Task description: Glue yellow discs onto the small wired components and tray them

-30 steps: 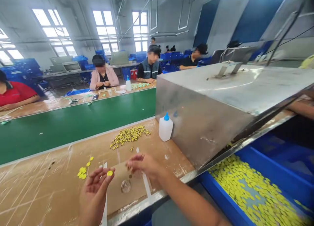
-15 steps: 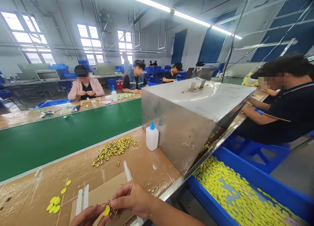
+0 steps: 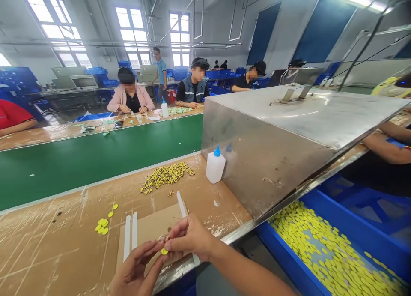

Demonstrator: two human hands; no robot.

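Both of my hands meet over the near edge of the workbench, their fingers closed round one small yellow disc (image 3: 164,251). My left hand (image 3: 138,261) pinches the disc from the left. From the right, my right hand (image 3: 189,240) presses thumb and fingers at its upper edge. Something thin and pale shows between the fingertips, too small to name. Beneath the hands lies a cardboard sheet (image 3: 154,219) with white strips (image 3: 131,234) on it. Several loose yellow discs (image 3: 102,226) lie to the left, and a pile of small yellow-and-dark pieces (image 3: 167,176) sits beyond the sheet.
A white bottle with a blue cap (image 3: 215,165) stands beside a large metal box (image 3: 257,159). At lower right, a blue bin (image 3: 359,227) holds many yellow discs. Beyond the bench runs a green conveyor belt (image 3: 144,144), with co-workers seated across it.
The view has swung, so the bench and box sit differently in the frame. My hands stay together on the disc, which has turned and is now more covered by my fingers.
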